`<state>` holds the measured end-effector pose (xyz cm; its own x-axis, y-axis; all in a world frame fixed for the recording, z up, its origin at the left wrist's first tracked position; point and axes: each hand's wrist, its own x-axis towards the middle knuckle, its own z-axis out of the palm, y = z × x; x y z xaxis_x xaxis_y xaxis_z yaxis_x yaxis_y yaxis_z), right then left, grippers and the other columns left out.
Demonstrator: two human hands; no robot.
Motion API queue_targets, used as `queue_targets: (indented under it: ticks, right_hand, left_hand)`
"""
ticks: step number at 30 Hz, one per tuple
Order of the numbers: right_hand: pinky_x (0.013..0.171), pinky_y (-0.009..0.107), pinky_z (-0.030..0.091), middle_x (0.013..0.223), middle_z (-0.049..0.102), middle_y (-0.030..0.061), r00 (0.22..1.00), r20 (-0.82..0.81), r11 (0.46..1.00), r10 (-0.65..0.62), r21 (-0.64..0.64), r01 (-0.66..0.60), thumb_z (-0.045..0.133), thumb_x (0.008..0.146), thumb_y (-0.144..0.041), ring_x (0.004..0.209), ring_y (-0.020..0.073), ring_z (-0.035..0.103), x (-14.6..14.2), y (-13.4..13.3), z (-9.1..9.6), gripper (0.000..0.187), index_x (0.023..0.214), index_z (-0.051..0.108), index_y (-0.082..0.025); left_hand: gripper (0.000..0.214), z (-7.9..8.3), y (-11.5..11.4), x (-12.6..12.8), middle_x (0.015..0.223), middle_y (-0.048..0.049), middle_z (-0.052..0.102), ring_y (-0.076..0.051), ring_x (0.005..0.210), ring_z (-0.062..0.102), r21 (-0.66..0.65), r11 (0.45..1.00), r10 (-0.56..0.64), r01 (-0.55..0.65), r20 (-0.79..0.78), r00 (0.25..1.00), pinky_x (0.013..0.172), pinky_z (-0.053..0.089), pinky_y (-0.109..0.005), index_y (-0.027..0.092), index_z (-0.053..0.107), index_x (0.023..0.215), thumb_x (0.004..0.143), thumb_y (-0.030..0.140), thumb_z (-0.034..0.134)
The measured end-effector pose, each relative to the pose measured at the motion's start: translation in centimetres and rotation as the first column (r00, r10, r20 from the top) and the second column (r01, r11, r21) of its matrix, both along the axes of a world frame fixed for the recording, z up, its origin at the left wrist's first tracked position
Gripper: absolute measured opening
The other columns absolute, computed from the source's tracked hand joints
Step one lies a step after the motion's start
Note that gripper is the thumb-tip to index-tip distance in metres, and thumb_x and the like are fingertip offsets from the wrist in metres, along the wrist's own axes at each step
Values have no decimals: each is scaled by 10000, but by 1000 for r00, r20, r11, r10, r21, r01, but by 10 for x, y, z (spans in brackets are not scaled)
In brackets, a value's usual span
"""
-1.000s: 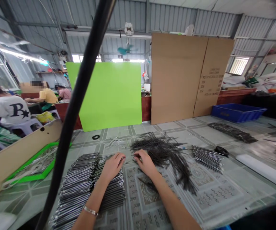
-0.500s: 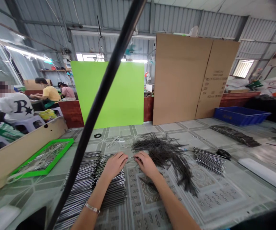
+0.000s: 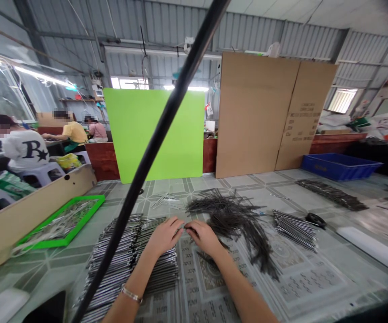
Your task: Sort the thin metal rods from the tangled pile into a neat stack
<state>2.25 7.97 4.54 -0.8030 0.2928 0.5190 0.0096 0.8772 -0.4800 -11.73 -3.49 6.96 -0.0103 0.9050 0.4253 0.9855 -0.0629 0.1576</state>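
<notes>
My left hand [image 3: 167,234] and my right hand [image 3: 202,237] meet fingertip to fingertip over the patterned table cover [image 3: 189,269]. Both are closed in a pinch, and whatever small, thin piece lies between them is mostly hidden by the fingers. Under and beside my left hand lie two stacked rows of thin metallic rods, the outer rod row [image 3: 113,255] and the inner rod row [image 3: 162,273]. Just past my right hand spreads a loose heap of dark thin strips [image 3: 227,211]. A few short silver pins [image 3: 167,199] are scattered beyond my fingers.
A dark pole [image 3: 160,139] crosses the view diagonally. To the right are a rod bundle [image 3: 294,229], a black tape roll [image 3: 315,220] and a blue bin [image 3: 342,166]. A green-framed tray [image 3: 94,205] sits left. Green [image 3: 160,134] and cardboard panels [image 3: 254,116] stand behind; people sit far left.
My hands have come closer together, hiding the thin pale piece that showed between the fingertips. The whole view has shifted slightly, with the pole now further right.
</notes>
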Motion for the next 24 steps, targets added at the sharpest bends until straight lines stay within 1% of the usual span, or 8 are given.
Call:
queue_targets:
  ticks: [4, 7, 9, 11, 13, 15, 21, 24]
  right_hand:
    - [776, 275, 436, 948, 617, 72, 999, 13, 998, 33, -60, -32, 442, 857, -161, 887, 172, 566, -3, -5, -4, 177, 978, 571, -174]
    - [755, 272, 437, 928, 622, 62, 1000, -9, 994, 16, -109, -16, 423, 867, -182, 853, 170, 577, -5, -6, -5, 185, 990, 562, -182]
    - [738, 266, 434, 891, 621, 51, 998, -60, 988, -23, -156, 14, 401, 883, -215, 819, 163, 576, -5, -4, -6, 188, 981, 559, -187]
    - [724, 260, 431, 870, 615, 47, 991, -120, 979, -51, -200, 26, 391, 887, -235, 798, 157, 570, -6, -2, -6, 194, 978, 555, -188]
    - [704, 254, 431, 848, 609, 45, 982, -173, 970, -74, -240, 31, 385, 886, -245, 769, 151, 565, -6, -1, -6, 199, 980, 549, -184]
    - [690, 250, 433, 827, 606, 43, 973, -210, 961, -96, -273, 36, 383, 885, -255, 744, 147, 564, -6, 0, -6, 204, 986, 542, -179]
    - [675, 254, 439, 808, 604, 47, 968, -231, 955, -99, -296, 27, 381, 883, -286, 714, 148, 564, -7, 0, -7, 213, 977, 537, -176]
    - [668, 255, 441, 798, 601, 45, 966, -240, 954, -99, -299, 24, 379, 884, -294, 707, 149, 564, -7, 1, -8, 221, 988, 535, -176]
  left_hand:
    - [350, -9, 1, 7, 1165, -109, 485, -203, 1088, 466, 114, 991, -87, 73, 120, 989, 919, 421, -356, 187, 418, 1203, 870, 284, 374]
    - [377, -11, -1, 7, 1208, -135, 440, -232, 1153, 405, 312, 947, -133, 80, 151, 980, 971, 368, -418, 177, 386, 1217, 855, 283, 392]
    - [354, -9, -2, 3, 1182, -136, 447, -234, 1136, 413, 456, 890, -105, 7, 192, 976, 968, 361, -438, 171, 390, 1193, 855, 274, 391]
    - [302, -4, -2, -1, 1127, -121, 480, -224, 1095, 443, 529, 840, -28, -121, 265, 964, 945, 380, -424, 172, 431, 1146, 861, 265, 388]
    - [262, 0, -1, -5, 1087, -102, 515, -214, 1066, 466, 519, 826, 51, -221, 321, 946, 926, 398, -401, 184, 490, 1097, 870, 264, 385]
    - [261, 1, 0, -7, 1061, -83, 554, -207, 1040, 488, 481, 845, 74, -234, 327, 942, 913, 409, -387, 197, 530, 1079, 876, 268, 381]
    - [297, -6, 6, -3, 1076, -63, 591, -195, 1043, 485, 406, 911, -38, -65, 239, 970, 935, 388, -397, 213, 545, 1132, 881, 257, 391]
    - [314, -7, 6, -1, 1073, -69, 585, -200, 1030, 485, 381, 923, -45, -49, 235, 971, 913, 400, -402, 226, 536, 1155, 880, 284, 396]
